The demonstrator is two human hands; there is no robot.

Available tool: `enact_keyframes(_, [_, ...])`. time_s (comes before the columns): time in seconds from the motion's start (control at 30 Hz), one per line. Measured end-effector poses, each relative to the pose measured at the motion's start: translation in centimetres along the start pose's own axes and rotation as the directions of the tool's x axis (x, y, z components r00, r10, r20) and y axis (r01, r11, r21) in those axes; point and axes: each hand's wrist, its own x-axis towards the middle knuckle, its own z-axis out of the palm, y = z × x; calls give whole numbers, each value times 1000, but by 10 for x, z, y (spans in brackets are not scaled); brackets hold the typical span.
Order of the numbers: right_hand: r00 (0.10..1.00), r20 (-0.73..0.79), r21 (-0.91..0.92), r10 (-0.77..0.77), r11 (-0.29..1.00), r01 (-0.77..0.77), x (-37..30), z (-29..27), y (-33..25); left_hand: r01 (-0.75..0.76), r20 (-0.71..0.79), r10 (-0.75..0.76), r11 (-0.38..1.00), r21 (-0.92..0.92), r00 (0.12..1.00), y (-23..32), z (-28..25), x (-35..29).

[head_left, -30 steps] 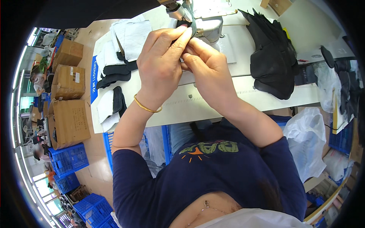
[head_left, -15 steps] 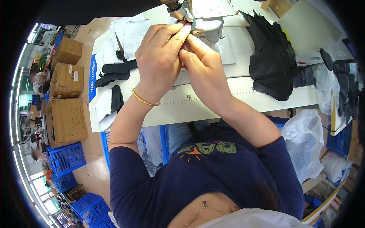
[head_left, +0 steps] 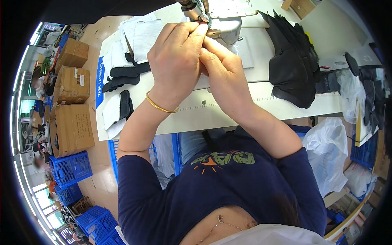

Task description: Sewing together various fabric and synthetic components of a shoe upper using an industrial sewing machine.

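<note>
Both my hands are close together under the needle end of a sewing machine (head_left: pixel 195 11), at the top of the head view. My left hand (head_left: pixel 175 61), with a gold bangle at the wrist, has its fingers pinched together right beside the presser foot. My right hand (head_left: pixel 224 79) is closed too, thumb against bent fingers, touching the left. A sliver of dark fabric (head_left: pixel 210 23) shows at the fingertips; the hands cover the rest of it. Just behind stands the machine's grey metal post (head_left: pixel 229 32).
On the white table (head_left: pixel 163 127), white and black fabric pieces (head_left: pixel 145 41) lie left of my hands. A thick stack of black cut pieces (head_left: pixel 292 65) lies on the right. Cardboard boxes (head_left: pixel 72 128) and blue crates (head_left: pixel 71 169) line the left floor; a plastic bag (head_left: pixel 326 155) hangs at right.
Both hands have shifted slightly to the right, still pinched together at the needle. Less of the dark fabric shows at the fingertips.
</note>
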Motion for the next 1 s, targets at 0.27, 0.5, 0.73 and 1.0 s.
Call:
enact_keyframes(0.27, [1000, 2, -64, 14, 998, -14, -1, -1, -2, 1, -4, -1, 1000, 17, 1000, 1, 0, 1])
enact_keyframes(0.5, [1000, -3, -67, 10, 998, -11, -3, -1, -4, 0, 13, 0, 1000, 16, 1000, 1, 0, 1])
enact_keyframes(0.73, [1000, -1, 0, 28, 1000, -28, -2, 1, -2, -4, 1, 4, 1000, 12, 1000, 0, 1, 2])
enact_keyframes(1.0, [999, -24, 22, -31, 999, 32, -1, -2, 1, 27, -14, -27, 999, -24, 1000, 0, 4, 1])
